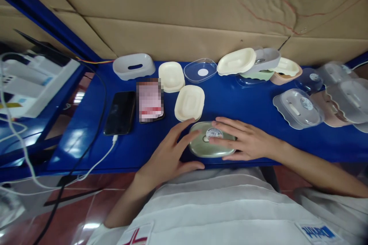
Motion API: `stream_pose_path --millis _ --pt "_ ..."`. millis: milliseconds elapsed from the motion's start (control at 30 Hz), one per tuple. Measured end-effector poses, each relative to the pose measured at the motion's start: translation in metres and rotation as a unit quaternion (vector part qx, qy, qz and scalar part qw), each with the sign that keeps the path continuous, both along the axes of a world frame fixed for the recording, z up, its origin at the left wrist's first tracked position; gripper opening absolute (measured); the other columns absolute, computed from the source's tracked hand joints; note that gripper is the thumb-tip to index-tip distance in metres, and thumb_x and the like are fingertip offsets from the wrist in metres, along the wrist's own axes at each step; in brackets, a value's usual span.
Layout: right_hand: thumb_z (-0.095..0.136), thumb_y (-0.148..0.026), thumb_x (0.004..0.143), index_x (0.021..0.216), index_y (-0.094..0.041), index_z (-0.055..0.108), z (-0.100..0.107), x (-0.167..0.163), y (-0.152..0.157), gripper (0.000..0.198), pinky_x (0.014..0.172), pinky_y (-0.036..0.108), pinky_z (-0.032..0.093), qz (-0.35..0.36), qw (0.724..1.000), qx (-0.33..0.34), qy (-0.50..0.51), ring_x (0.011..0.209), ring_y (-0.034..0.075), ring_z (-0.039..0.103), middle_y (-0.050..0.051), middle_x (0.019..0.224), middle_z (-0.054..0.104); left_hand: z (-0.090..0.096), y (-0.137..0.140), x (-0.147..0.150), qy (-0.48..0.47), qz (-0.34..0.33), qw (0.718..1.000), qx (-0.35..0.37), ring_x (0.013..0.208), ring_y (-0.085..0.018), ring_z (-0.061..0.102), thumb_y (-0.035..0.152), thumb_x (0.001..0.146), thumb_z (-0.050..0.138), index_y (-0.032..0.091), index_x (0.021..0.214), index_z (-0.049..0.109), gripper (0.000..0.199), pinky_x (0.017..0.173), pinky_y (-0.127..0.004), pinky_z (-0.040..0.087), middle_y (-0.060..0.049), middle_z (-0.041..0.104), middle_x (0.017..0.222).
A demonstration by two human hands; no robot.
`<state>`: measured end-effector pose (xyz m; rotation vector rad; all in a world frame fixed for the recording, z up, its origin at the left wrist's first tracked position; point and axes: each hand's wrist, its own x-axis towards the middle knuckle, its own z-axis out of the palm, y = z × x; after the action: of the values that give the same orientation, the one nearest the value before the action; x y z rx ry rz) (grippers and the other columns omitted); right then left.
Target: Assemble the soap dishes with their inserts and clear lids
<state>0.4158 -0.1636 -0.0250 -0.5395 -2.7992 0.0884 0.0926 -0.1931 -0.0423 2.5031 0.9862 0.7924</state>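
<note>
Pale-grey cloth shirt [218, 206] sits nearest; beyond, an oval, pale-green plastic box [205, 150] lies lengthwise left-to-right, between wide-spread left grip [166, 157] and wide-spread right grip [245, 141] touching its top.

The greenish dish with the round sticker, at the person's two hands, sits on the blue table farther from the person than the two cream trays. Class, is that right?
Not quite: the head view shows the greenish dish nearer to the person than the two cream trays, not farther. It does sit on the blue table, at the left hand and right hand.
</note>
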Motion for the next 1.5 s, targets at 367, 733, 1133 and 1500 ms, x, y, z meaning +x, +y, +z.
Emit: stream_pose_path --millis 367,733,1133,1500 --pt "0.062 -0.038 0.107 0.157 -0.020 0.052 0.042 0.035 0.031 0.055 0.126 0.060 0.039 -0.228 0.973 0.043 -0.003 0.154 0.037 0.049 0.018 0.161 0.057 -0.005 0.005 0.012 0.086 0.074 0.991 0.074 0.119 -0.030 0.069 0.035 0.107 0.065 0.018 0.134 0.065 0.032 0.117 -0.055 0.052 -0.012 0.071 0.123" --pt "0.054 -0.014 0.102 0.149 -0.004 0.059 0.034 -0.066 0.159 0.049 0.114 0.055 0.042 -0.214 0.958 0.038 -0.189 0.134 0.038 0.065 0.027 0.143 0.069 -0.002 0.003 0.006 0.040 0.015 0.997 0.070 0.112 -0.022 0.073 0.018 0.106 0.062 0.020 0.109 0.069 0.007 0.121 -0.057 0.050 -0.005 0.074 0.110" --pt "0.048 -0.024 0.109 0.143 -0.015 0.066 0.063 -0.048 0.159 0.040 0.112 0.054 0.039 -0.222 0.970 0.054 -0.088 0.136 0.037 0.061 0.018 0.147 0.068 -0.006 0.000 0.007 0.009 -0.054 0.997 0.052 0.118 -0.024 0.072 0.028 0.101 0.075 0.017 0.105 0.065 0.016 0.125 -0.050 0.053 -0.008 0.071 0.114" --pt "0.058 -0.010 0.103 0.115 -0.010 0.076 0.049 -0.263 0.234 0.022 0.112 0.045 0.040 -0.137 0.975 0.080 -0.153 0.117 0.026 0.071 0.012 0.123 0.080 -0.005 0.001 0.003 0.005 -0.058 0.998 0.037 0.117 -0.022 0.072 0.028 0.104 0.070 0.017 0.105 0.066 0.011 0.127 -0.048 0.051 -0.007 0.072 0.112"
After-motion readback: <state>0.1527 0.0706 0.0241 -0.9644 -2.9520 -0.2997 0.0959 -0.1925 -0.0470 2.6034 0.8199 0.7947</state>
